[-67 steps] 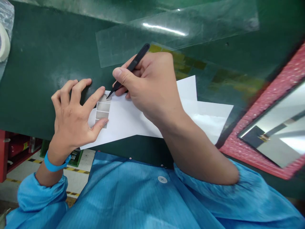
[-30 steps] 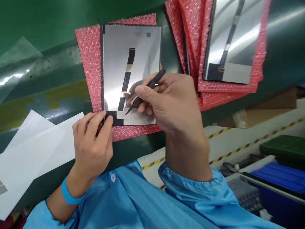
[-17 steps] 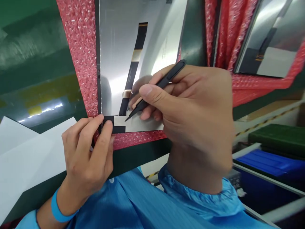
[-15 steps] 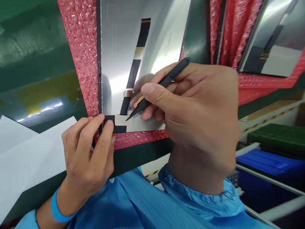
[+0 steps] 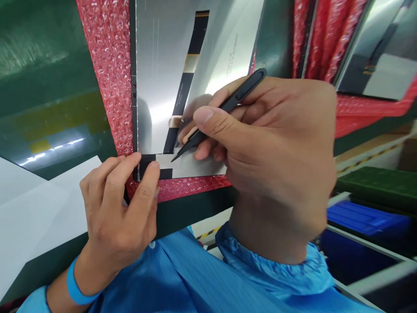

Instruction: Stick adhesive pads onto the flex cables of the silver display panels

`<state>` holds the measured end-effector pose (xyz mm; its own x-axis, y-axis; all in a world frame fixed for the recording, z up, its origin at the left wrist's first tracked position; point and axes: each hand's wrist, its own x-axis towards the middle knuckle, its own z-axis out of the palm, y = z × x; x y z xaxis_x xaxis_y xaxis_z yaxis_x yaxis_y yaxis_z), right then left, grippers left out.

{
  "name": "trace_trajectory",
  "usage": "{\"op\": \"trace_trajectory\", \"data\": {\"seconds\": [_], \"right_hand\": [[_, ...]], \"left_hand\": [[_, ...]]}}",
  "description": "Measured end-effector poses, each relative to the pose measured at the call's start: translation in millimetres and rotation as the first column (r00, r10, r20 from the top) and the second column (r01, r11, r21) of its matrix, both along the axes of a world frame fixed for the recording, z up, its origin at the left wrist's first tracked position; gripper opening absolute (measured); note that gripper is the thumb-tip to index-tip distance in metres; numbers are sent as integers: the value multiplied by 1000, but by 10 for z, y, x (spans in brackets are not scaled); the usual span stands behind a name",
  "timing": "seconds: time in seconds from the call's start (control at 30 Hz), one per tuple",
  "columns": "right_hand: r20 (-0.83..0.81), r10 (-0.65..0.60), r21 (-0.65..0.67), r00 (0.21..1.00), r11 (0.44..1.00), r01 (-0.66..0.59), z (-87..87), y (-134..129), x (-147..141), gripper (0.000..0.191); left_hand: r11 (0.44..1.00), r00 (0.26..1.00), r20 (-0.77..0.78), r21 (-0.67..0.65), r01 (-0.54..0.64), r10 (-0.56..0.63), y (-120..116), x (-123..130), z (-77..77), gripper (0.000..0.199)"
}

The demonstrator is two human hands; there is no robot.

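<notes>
A silvery flat panel (image 5: 156,56) lies on pink bubble wrap (image 5: 100,56). Along it runs a black ribbon strip (image 5: 183,91) with gold bands, reaching down to the bottom edge. My right hand (image 5: 267,143) is closed on black tweezers (image 5: 236,95), whose pointed tip touches or hovers just over a pale film (image 5: 195,167) at the panel's lower edge. My left hand (image 5: 122,204) has its fingers bent and somewhat apart, fingertips resting on the panel's lower left corner beside a black patch (image 5: 148,160); nothing is held in it.
White sheets (image 5: 55,213) lie at the left on the green table surface (image 5: 42,78). A second similar panel (image 5: 384,74) rests on pink wrap at the upper right. Blue bins (image 5: 368,217) and a metal frame stand low on the right.
The view has shifted slightly, with the panel a little higher in it. My left thumb or index fingertip has moved slightly right along the lower edge. The tweezers stay in my right hand.
</notes>
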<state>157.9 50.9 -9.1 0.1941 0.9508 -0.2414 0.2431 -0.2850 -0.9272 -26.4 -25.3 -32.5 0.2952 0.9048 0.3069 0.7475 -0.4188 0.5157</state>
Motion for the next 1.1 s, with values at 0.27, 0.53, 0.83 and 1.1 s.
{"op": "trace_trajectory", "data": {"seconds": [0.27,0.53,0.83,1.1], "right_hand": [[5,-17,-33,1000,999,17,24,11,-19,27],[4,-10,-52,1000,999,10,25,9,-1,22],[10,16,23,1000,1000,-17,-30,-10,32,23],[66,30,-22,997,999,-29,-38,2,31,23]], "left_hand": [[1000,1000,9,-6,2,-2,1,-5,-5,43],[1000,1000,-16,-31,-8,7,-10,3,9,42],[997,998,-67,-78,-5,-1,-18,11,25,46],[995,992,-127,-97,-5,-8,-23,20,23,47]]}}
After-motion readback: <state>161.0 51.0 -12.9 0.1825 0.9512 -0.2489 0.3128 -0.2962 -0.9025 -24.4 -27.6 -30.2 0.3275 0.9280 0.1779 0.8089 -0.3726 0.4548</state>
